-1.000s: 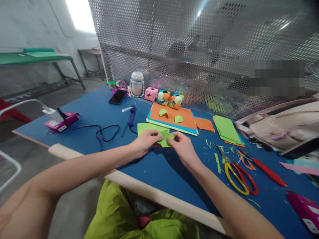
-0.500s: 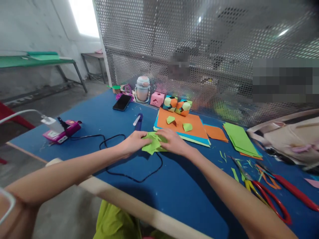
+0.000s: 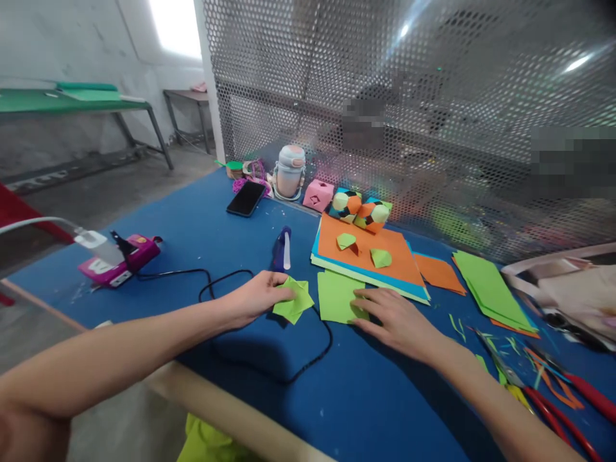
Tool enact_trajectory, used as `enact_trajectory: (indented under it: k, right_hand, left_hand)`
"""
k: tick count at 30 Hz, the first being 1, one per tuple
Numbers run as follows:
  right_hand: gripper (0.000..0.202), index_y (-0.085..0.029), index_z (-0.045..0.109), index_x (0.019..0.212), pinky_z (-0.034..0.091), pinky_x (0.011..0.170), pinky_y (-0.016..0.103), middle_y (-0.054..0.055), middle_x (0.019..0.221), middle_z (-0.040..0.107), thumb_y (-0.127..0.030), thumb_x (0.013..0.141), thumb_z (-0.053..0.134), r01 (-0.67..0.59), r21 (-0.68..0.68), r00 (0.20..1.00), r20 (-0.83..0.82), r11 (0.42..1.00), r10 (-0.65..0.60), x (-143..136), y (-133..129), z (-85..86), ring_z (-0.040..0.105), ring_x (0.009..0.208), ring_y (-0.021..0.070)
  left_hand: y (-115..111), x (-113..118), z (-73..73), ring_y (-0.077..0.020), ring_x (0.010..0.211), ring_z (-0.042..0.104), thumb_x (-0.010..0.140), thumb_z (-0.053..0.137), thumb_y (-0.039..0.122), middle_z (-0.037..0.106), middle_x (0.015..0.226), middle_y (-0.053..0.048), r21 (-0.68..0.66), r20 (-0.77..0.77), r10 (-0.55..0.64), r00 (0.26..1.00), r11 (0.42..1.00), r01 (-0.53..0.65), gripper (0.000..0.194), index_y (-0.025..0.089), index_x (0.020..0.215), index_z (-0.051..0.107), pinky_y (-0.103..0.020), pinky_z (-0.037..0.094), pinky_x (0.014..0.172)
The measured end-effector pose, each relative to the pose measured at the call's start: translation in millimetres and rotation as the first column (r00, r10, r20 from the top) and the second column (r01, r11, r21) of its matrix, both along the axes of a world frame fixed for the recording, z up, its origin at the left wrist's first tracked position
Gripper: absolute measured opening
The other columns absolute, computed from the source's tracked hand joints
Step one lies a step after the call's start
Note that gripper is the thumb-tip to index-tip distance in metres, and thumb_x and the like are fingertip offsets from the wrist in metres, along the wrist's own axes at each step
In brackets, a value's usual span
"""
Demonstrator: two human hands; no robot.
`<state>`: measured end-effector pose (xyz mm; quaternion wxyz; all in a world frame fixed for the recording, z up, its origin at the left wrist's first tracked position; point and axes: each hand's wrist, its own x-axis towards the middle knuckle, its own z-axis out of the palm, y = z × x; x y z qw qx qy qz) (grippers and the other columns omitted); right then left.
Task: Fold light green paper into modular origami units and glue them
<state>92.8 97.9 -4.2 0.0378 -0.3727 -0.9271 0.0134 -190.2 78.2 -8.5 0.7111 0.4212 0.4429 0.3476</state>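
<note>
My left hand [image 3: 262, 296] pinches a folded lime-green paper piece [image 3: 297, 300] with pointed corners, held just over the blue table. To its right, a flat green paper square [image 3: 335, 296] lies on the tabletop, with another green sheet showing behind it. My right hand [image 3: 392, 317] rests on that square's right edge, fingers spread and stretched out. Beyond the hands stands a dark blue glue tube [image 3: 281, 250] with a white strip along it. Two small folded green pieces, one nearer [image 3: 381, 258] and one farther [image 3: 346, 241], sit on an orange sheet [image 3: 332, 247].
At the right lie green paper strips [image 3: 495, 292], red-handled scissors [image 3: 546, 410] and paper scraps. A black cord runs from the magenta power adapter [image 3: 118, 260]. A phone [image 3: 246, 198], a bottle [image 3: 289, 172] and folded paper cubes [image 3: 318, 195] line the back near the perforated metal screen.
My hands have moved apart. The folded green piece stays in my left hand, while my right hand has let go of it and shifted right onto the green square.
</note>
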Motion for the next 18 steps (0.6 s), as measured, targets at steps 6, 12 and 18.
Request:
enact_trajectory:
  k: [6, 12, 18]
  right_hand:
    - [0.040, -0.022, 0.053, 0.123, 0.040, 0.096, 0.046, 0.012, 0.129, 0.053, -0.038, 0.086, 0.051, -0.134, 0.012, 0.984, -0.116, 0.991, 0.135, -63.5, 22.4, -4.3, 0.048, 0.119, 0.0266]
    - [0.037, -0.020, 0.057, 0.119, 0.042, 0.095, 0.046, 0.014, 0.128, 0.054, -0.036, 0.087, 0.050, -0.159, -0.008, 0.974, -0.166, 0.987, 0.155, -62.3, 31.2, -14.4, 0.050, 0.118, 0.0276]
    - [0.021, -0.020, 0.066, 0.091, 0.044, 0.087, 0.043, 0.010, 0.098, 0.068, -0.034, 0.084, 0.052, 0.097, -0.188, 0.925, -0.347, 0.977, -0.159, -58.7, 20.9, 5.3, 0.061, 0.095, 0.0260]
  left_hand:
    - [-6.0, 0.7, 8.6, -0.0098, 0.056, 0.058, 0.066, 0.066, 0.020, 0.065, 0.067, -0.003, 0.032, 0.008, 0.007, 1.000, 0.999, -0.007, 0.012, 0.010, 0.071, 0.063, -0.021, 0.044, 0.056]
    - [-2.6, 0.1, 12.0, -0.0108, 0.048, 0.057, 0.064, 0.061, 0.012, 0.063, 0.058, -0.002, 0.014, 0.014, 0.158, 0.987, 0.987, -0.158, 0.003, 0.010, 0.067, 0.060, -0.022, 0.046, 0.050]
    - [-5.6, 4.4, 17.3, -0.0115, 0.046, 0.056, 0.065, 0.057, 0.010, 0.061, 0.054, -0.002, 0.024, 0.011, 0.174, 0.985, 0.984, -0.174, 0.004, 0.011, 0.062, 0.056, -0.023, 0.046, 0.046]
